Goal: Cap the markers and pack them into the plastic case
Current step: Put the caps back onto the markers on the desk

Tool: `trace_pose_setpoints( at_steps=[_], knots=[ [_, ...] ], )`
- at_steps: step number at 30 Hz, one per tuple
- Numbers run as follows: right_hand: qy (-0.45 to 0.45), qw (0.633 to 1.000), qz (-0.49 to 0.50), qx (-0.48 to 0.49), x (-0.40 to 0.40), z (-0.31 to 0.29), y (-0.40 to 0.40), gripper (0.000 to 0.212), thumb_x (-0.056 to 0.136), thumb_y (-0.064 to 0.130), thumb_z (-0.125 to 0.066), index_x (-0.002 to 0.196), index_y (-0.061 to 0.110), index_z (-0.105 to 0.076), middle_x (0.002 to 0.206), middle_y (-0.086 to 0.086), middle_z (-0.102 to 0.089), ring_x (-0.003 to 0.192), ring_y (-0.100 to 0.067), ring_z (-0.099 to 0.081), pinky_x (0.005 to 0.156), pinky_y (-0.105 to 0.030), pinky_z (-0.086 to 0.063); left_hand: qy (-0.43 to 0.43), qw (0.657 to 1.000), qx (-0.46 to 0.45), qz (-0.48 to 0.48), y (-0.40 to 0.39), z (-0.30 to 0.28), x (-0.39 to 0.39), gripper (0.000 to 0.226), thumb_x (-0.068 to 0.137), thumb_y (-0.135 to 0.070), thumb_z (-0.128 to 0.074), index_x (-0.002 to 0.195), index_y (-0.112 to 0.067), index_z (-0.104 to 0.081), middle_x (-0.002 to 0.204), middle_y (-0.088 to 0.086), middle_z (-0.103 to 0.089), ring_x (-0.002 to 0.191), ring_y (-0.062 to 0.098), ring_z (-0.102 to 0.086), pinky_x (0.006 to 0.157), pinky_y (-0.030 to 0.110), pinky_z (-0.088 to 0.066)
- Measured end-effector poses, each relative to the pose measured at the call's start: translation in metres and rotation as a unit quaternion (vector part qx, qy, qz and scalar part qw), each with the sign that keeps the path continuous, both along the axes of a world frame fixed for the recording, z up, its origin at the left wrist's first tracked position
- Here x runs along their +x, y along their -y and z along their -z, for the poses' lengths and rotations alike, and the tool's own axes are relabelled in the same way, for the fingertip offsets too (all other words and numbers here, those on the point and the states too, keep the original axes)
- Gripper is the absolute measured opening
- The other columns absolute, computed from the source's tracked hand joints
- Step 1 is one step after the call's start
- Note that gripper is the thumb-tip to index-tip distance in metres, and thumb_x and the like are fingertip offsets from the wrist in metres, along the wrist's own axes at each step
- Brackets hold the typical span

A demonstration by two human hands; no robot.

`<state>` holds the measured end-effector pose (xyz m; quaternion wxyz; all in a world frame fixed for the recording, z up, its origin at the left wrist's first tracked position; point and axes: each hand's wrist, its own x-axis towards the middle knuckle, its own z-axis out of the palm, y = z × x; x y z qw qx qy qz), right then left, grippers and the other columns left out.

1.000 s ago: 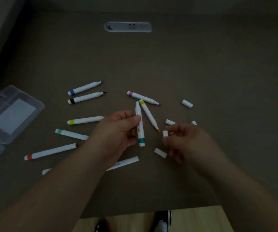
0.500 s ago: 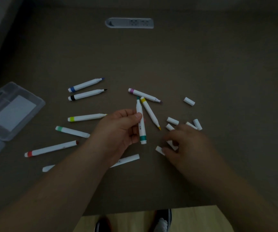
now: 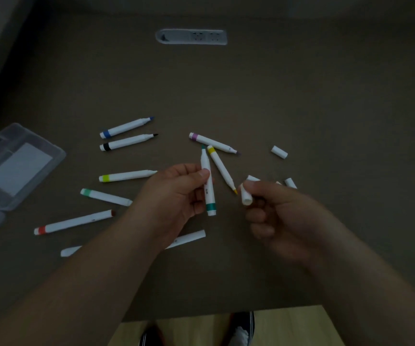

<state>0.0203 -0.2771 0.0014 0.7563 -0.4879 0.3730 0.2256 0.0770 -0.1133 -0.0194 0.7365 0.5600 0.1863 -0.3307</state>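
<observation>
My left hand (image 3: pixel 174 196) grips a white marker with a teal band (image 3: pixel 208 186), held upright with its uncapped tip pointing away from me. My right hand (image 3: pixel 283 216) pinches a white cap (image 3: pixel 245 196) just right of that marker, apart from it. Uncapped markers lie on the brown table: blue (image 3: pixel 126 127), black (image 3: pixel 126 142), purple (image 3: pixel 212 143), yellow (image 3: pixel 222 168), lime (image 3: pixel 126 176) and red (image 3: pixel 74 223). A mint-banded marker (image 3: pixel 105 196) and a plain white one (image 3: pixel 189 238) lie partly under my left arm. The clear plastic case (image 3: pixel 14 161) lies open at the left edge.
Loose white caps lie right of the markers, one (image 3: pixel 279 152) apart and others (image 3: pixel 290 183) behind my right hand. A power socket strip (image 3: pixel 191 36) is set into the table at the back. The table's front edge and floor (image 3: pixel 288 325) show below.
My right hand went down onto the table among the caps, then rose again with a white cap pinched beside the teal marker. My left hand kept the marker still.
</observation>
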Motion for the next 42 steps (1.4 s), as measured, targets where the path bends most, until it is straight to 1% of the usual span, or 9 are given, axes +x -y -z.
trace_pose_setpoints(
  at_steps=[2, 7, 10, 12, 15, 20, 26, 30, 42],
  knots=[
    [-0.032, 0.992, 0.053, 0.112, 0.001, 0.001, 0.001, 0.008, 0.084, 0.018, -0.068, 0.088, 0.012, -0.063, 0.066, 0.001, -0.053, 0.045, -0.004, -0.04, 0.035, -0.016, -0.027, 0.002, 1.0, -0.005, 0.0, 0.001, -0.001, -0.001, 0.017, 0.095, -0.011, -0.055, 0.11, -0.01, -0.063, 0.078, 0.004, -0.063, 0.071, 0.014, -0.06, 0.062, 0.03, -0.054],
    [-0.045, 0.987, 0.071, 0.137, 0.0, 0.005, 0.001, 0.007, 0.086, 0.018, -0.067, 0.086, 0.012, -0.065, 0.065, 0.0, -0.055, 0.043, -0.004, -0.041, 0.032, -0.015, -0.028, 0.006, 1.0, -0.002, 0.004, 0.003, -0.002, -0.002, 0.02, 0.095, -0.012, -0.054, 0.113, -0.011, -0.062, 0.077, 0.002, -0.064, 0.071, 0.013, -0.061, 0.06, 0.028, -0.055],
    [-0.025, 0.997, 0.047, 0.059, -0.003, 0.008, 0.001, 0.009, 0.084, 0.018, -0.07, 0.091, 0.011, -0.069, 0.072, -0.003, -0.058, 0.047, -0.006, -0.044, 0.036, -0.018, -0.032, 0.007, 1.0, -0.001, 0.005, 0.003, -0.002, -0.003, 0.02, 0.094, -0.012, -0.054, 0.113, -0.01, -0.063, 0.076, 0.001, -0.064, 0.07, 0.013, -0.061, 0.064, 0.03, -0.054],
    [0.019, 0.995, -0.028, -0.096, -0.007, 0.007, 0.0, 0.008, 0.086, 0.02, -0.071, 0.092, 0.016, -0.073, 0.076, -0.004, -0.064, 0.053, -0.01, -0.051, 0.042, -0.022, -0.04, 0.008, 1.0, -0.001, 0.008, 0.002, -0.001, -0.003, 0.02, 0.094, -0.012, -0.055, 0.113, -0.01, -0.063, 0.077, 0.002, -0.064, 0.072, 0.014, -0.06, 0.067, 0.033, -0.053],
    [0.132, 0.933, -0.131, -0.309, -0.015, 0.005, -0.004, 0.009, 0.084, 0.023, -0.072, 0.087, 0.031, -0.07, 0.077, 0.01, -0.07, 0.063, -0.006, -0.063, 0.054, -0.017, -0.052, 0.011, 1.0, 0.002, 0.014, 0.001, 0.001, -0.003, 0.019, 0.094, -0.012, -0.054, 0.11, -0.01, -0.064, 0.078, 0.003, -0.064, 0.073, 0.015, -0.06, 0.069, 0.034, -0.053],
    [0.271, 0.835, -0.225, -0.423, -0.024, 0.006, -0.007, 0.028, 0.08, 0.018, -0.075, 0.083, 0.041, -0.061, 0.09, 0.019, -0.061, 0.089, 0.006, -0.058, 0.075, -0.005, -0.046, 0.015, 1.0, 0.008, 0.011, 0.001, 0.002, -0.005, 0.017, 0.094, -0.013, -0.054, 0.108, -0.01, -0.063, 0.078, 0.002, -0.064, 0.074, 0.015, -0.06, 0.068, 0.034, -0.052],
    [0.266, 0.702, -0.399, -0.526, -0.023, 0.026, -0.005, 0.007, 0.092, 0.036, -0.061, 0.097, 0.041, -0.059, 0.098, 0.021, -0.046, 0.091, 0.002, -0.047, 0.081, -0.014, -0.042, 0.01, 1.0, 0.007, -0.002, 0.002, 0.002, -0.005, 0.013, 0.095, -0.012, -0.054, 0.102, -0.013, -0.064, 0.076, 0.0, -0.066, 0.072, 0.012, -0.061, 0.064, 0.03, -0.053],
    [0.267, 0.63, -0.462, -0.564, -0.026, 0.041, -0.009, 0.023, 0.098, 0.039, -0.049, 0.113, 0.03, -0.064, 0.112, 0.01, -0.049, 0.099, -0.007, -0.05, 0.085, -0.028, -0.048, 0.008, 1.0, 0.016, -0.001, 0.002, 0.006, -0.006, 0.012, 0.094, -0.013, -0.054, 0.1, -0.013, -0.065, 0.076, 0.001, -0.066, 0.072, 0.013, -0.061, 0.065, 0.031, -0.051],
    [0.17, 0.66, -0.301, -0.668, 0.014, 0.03, 0.037, 0.021, 0.096, 0.032, -0.057, 0.114, 0.03, -0.068, 0.117, 0.006, -0.058, 0.103, -0.011, -0.054, 0.081, -0.024, -0.04, 0.003, 1.0, 0.016, -0.012, 0.003, 0.004, -0.007, 0.013, 0.095, -0.01, -0.053, 0.1, -0.013, -0.065, 0.078, 0.003, -0.064, 0.076, 0.015, -0.059, 0.067, 0.032, -0.053]
  ],
)
